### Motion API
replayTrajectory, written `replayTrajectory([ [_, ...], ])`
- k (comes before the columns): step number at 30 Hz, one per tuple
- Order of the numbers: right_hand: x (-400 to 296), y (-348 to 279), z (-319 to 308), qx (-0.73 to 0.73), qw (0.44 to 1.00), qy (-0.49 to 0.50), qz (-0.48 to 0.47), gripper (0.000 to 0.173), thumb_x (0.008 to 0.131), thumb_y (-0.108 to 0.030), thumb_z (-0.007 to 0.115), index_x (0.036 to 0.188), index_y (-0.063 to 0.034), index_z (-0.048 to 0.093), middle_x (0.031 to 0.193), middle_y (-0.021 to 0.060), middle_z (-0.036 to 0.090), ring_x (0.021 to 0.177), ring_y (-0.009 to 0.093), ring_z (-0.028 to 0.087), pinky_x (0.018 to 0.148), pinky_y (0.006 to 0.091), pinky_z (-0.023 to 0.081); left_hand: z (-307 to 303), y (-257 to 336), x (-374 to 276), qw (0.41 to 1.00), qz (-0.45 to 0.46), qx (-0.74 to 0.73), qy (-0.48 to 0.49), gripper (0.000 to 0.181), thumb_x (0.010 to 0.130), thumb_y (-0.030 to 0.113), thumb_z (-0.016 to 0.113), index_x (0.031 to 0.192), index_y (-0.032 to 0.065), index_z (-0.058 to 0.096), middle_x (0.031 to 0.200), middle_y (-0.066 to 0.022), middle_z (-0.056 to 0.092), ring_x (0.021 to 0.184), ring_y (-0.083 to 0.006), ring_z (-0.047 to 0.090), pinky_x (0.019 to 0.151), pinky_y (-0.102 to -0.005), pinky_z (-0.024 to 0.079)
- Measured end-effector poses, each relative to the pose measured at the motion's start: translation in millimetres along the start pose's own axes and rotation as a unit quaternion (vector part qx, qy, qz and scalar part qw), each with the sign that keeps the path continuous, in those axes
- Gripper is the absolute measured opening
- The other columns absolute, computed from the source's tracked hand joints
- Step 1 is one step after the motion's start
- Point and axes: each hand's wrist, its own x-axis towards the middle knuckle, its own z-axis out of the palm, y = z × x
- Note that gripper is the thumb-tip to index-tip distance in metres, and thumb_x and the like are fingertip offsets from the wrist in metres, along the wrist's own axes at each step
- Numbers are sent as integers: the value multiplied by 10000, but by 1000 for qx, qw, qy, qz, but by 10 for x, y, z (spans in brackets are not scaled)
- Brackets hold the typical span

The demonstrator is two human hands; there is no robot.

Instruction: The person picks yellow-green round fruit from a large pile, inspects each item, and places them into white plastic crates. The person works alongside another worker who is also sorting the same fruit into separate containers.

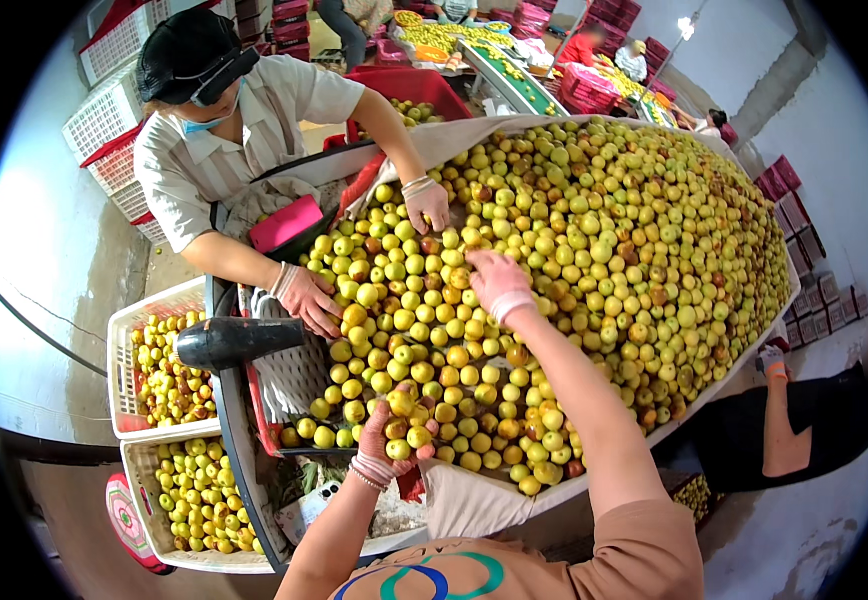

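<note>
Several yellow-green jujubes rest in my left hand, palm up with the fingers curled around them. It is at the near edge of a large heap of jujubes with brown patches on some. Farther up the heap, my right hand lies palm down, its fingertips among the fruit; whether it grips one is hidden. Both hands wear thin pale gloves. Across from me a co-worker has one gloved hand on the fruit and another gloved hand at the heap's left edge.
Two white plastic crates of jujubes stand at the left, below a black funnel-shaped part. A pink box sits by the co-worker. Pale cloth lines the heap's near edge. Another person is at the right. A green conveyor runs behind.
</note>
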Motion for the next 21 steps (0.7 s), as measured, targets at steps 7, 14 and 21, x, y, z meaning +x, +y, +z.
replayTrajectory([
  [7, 1071, 226, 398, -3, 993, -74, 91, 447, 906, -345, 558, 1326, -192, 565, 1426, 46, 482, 1268, 287, 493, 1058, 444, 420, 18, -21, -7, 999, -7, -30, -22, 488, 924, 463, 645, 1345, 256, 512, 1346, -133, 473, 1086, -388, 544, 744, -547, 586],
  [14, 611, 154, 608, -98, 994, -52, 17, 390, 887, -333, 576, 1243, -174, 594, 1308, 75, 517, 1242, 273, 467, 949, 475, 467, 2, -25, 0, 999, 24, -42, -3, 518, 921, 472, 640, 1367, 262, 482, 1341, -136, 504, 1114, -399, 565, 824, -657, 538],
  [21, -385, 62, 833, 18, 1000, -8, 5, 353, 840, -300, 617, 1163, -158, 626, 1284, 98, 509, 1201, 301, 484, 1014, 446, 420, -49, -27, 24, 995, 36, -91, 32, 527, 933, 610, 518, 1301, 233, 529, 1345, -167, 529, 1178, -501, 549, 966, -766, 379],
])
